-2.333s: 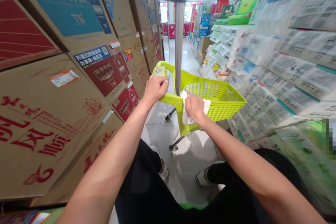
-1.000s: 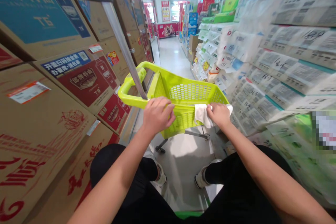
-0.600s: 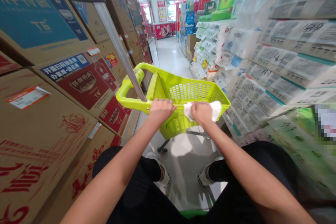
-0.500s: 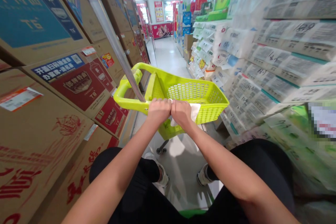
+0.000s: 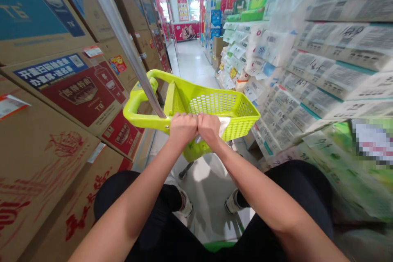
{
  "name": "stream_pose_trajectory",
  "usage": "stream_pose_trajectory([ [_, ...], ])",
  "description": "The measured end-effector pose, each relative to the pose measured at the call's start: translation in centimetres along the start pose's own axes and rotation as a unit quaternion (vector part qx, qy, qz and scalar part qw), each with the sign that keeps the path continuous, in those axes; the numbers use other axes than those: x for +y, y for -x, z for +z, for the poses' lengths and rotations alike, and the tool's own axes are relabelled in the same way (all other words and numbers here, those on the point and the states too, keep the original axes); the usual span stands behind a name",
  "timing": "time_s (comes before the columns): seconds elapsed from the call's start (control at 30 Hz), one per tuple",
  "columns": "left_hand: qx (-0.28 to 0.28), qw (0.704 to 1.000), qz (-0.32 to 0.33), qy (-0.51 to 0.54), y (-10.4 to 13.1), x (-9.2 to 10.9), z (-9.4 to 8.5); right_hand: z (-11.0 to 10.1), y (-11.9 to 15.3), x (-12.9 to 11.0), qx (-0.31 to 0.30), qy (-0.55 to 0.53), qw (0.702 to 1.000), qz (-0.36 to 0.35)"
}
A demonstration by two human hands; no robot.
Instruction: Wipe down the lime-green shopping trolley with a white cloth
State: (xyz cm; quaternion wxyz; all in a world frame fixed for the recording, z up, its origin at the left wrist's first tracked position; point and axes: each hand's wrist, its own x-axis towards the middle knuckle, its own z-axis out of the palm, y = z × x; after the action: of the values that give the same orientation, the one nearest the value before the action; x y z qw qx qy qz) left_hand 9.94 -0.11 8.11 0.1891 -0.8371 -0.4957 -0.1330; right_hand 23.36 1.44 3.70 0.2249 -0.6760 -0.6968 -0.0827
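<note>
A lime-green plastic shopping cart (image 5: 242,111) stands in a narrow shop aisle in front of me, its mesh basket empty. My left hand (image 5: 183,127) grips the near rim of the basket. My right hand (image 5: 208,127) sits right beside it, touching it, and presses a white cloth (image 5: 223,124) against the same rim. The cloth pokes out to the right of my fingers. The cart's looped handle (image 5: 135,108) juts out to the left. My knees in black trousers and my two shoes show below.
Stacked cardboard cartons (image 5: 61,102) with red and blue labels wall the left side. Packs of tissue paper (image 5: 310,77) are piled high on the right. A grey metal pole (image 5: 123,41) slants down to the cart. The tiled aisle floor (image 5: 192,59) runs ahead toward more displays.
My right hand slid the cloth leftward along the basket rim until it met my left hand. The left hand earlier shifted from the handle to the rim. The cart has turned a little.
</note>
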Motion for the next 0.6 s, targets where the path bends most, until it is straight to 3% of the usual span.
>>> stream_pose_trajectory([
  [0.07,-0.005,1.0,0.008,-0.004,-0.1,0.1,0.0,0.0,0.2,0.8,0.002,-0.016,0.999,-0.033],
  [0.2,0.001,1.0,0.006,-0.013,0.4,-0.1,-0.2,-1.1,1.4,11.2,-0.013,0.059,0.998,0.023],
  [0.27,0.002,1.0,-0.003,-0.002,0.3,0.5,-0.2,-1.4,1.4,14.0,-0.009,0.087,0.992,0.087],
  [0.3,0.002,1.0,-0.007,0.005,0.0,1.0,-0.1,-1.4,1.2,13.7,-0.003,0.088,0.989,0.115],
  [0.37,-0.004,1.0,-0.017,0.02,-0.8,2.2,0.0,-1.0,0.5,10.4,0.011,0.065,0.988,0.137],
  [0.43,-0.014,0.999,-0.02,0.029,-1.7,3.1,0.1,-0.5,-0.2,5.7,0.018,0.021,0.996,0.087],
  [0.5,-0.025,0.999,-0.019,0.026,-2.3,3.1,0.2,0.0,-0.6,3.5,0.017,-0.008,0.999,0.039],
  [0.53,-0.027,0.999,-0.018,0.019,-2.4,2.8,0.2,0.0,-0.7,3.9,0.014,-0.009,0.999,0.03],
  [0.6,-0.027,1.0,-0.014,0.0,-2.3,1.8,0.3,-0.1,-0.5,7.6,0.007,0.018,0.999,0.043],
])
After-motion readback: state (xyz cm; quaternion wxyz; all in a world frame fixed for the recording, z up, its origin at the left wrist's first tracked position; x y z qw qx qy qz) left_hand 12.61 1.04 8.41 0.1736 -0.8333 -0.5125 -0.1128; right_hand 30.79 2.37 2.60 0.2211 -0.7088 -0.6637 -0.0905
